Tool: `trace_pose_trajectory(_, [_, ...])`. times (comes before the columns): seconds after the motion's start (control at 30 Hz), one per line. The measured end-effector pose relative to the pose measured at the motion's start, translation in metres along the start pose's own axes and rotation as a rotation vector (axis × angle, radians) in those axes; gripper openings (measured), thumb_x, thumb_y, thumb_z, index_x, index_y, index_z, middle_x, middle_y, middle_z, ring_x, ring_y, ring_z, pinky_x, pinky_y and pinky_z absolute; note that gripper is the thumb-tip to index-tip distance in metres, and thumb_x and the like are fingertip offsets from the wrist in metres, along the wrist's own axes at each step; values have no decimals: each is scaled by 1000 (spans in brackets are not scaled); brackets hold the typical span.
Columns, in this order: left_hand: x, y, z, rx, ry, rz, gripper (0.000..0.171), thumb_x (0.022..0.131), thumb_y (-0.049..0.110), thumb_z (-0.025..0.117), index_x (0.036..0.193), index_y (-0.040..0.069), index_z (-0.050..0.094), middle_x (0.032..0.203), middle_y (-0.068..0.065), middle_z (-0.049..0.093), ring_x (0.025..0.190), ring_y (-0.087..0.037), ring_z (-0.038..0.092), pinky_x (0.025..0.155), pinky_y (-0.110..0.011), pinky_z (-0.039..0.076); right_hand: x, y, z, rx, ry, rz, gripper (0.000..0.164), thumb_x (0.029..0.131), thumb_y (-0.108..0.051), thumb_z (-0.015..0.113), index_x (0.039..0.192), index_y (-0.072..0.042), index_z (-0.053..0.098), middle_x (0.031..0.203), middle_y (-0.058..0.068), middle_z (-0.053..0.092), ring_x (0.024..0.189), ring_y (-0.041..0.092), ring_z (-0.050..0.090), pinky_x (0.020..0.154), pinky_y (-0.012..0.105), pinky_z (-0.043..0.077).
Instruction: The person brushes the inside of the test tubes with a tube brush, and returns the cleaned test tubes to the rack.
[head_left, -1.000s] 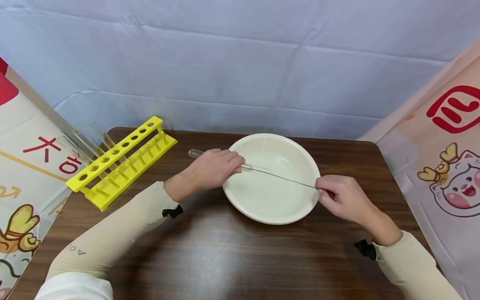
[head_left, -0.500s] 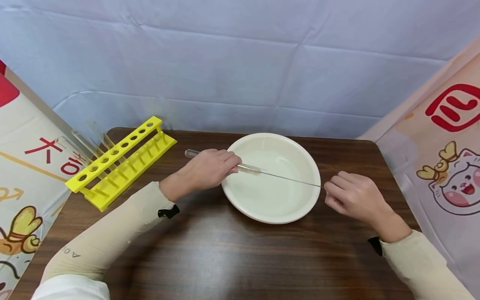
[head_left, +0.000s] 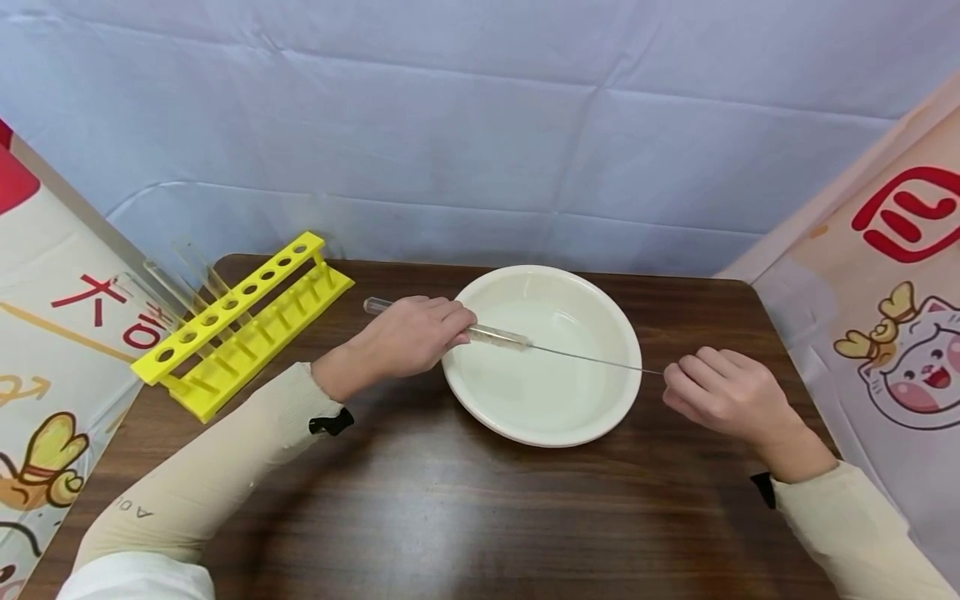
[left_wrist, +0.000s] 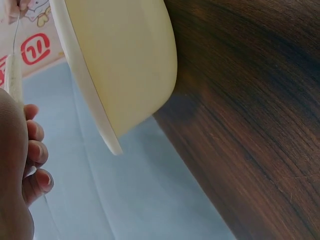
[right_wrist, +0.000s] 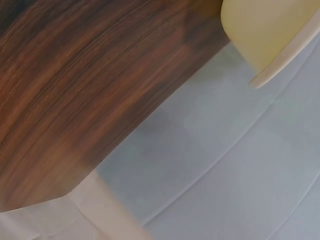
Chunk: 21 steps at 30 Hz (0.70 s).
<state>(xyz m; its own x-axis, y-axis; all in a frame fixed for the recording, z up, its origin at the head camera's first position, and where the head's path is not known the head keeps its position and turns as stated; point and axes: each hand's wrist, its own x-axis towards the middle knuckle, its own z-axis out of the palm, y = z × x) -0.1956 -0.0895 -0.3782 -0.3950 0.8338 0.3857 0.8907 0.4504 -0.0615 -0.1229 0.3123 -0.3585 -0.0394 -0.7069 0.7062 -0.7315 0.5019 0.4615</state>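
My left hand (head_left: 408, 333) grips a clear glass test tube (head_left: 498, 336) over the left rim of a white basin (head_left: 542, 437). The tube's rounded end sticks out behind the hand, and its mouth points right, over the basin. Pale bristles of a test tube brush (head_left: 596, 359) show inside the tube near the mouth. From there the brush's thin wire handle runs to my right hand (head_left: 723, 392), which pinches it just past the basin's right side. In the left wrist view, curled fingers (left_wrist: 37, 150) show beside the tube; the right wrist view shows no hand.
On the left of the brown wooden table (head_left: 465, 517) stands a yellow test tube rack (head_left: 247, 321), with several glass test tubes (head_left: 176, 287) leaning in its left holes. A pale cloth backdrop (head_left: 450, 142) rises behind, and printed panels flank both sides.
My right hand has moved right, away from the basin, drawing the brush outward so bristles now sit near the tube's mouth. The left hand has shifted slightly left with the tube.
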Motion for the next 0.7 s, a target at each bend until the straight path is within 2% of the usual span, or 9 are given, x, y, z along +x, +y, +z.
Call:
trace_pose_trajectory(0.4, [-6, -5, 3, 7, 24, 8, 22, 107, 25, 53, 113, 6, 62, 102, -5, 67, 79, -20, 64, 69, -34, 54, -12, 4, -6, -12, 1, 14, 28, 99, -7, 50, 74, 4, 56, 64, 13, 49, 49, 25, 38, 38, 36, 33])
trace_pose_trajectory(0.6, [-8, -7, 2, 17, 18, -2, 23, 106, 25, 55, 114, 5, 62, 99, -5, 67, 78, -20, 63, 68, -34, 54, -22, 5, -6, -1, -4, 55, 23, 95, -6, 50, 76, 4, 56, 63, 12, 50, 49, 26, 38, 38, 38, 32])
trace_pose_trajectory(0.7, [-9, -7, 2, 20, 12, -6, 23, 106, 25, 56, 114, 5, 63, 99, -5, 67, 78, -21, 64, 68, -35, 54, -25, 4, -7, 28, -33, 100, 22, 94, -6, 48, 75, 2, 56, 64, 10, 50, 49, 26, 39, 39, 38, 33])
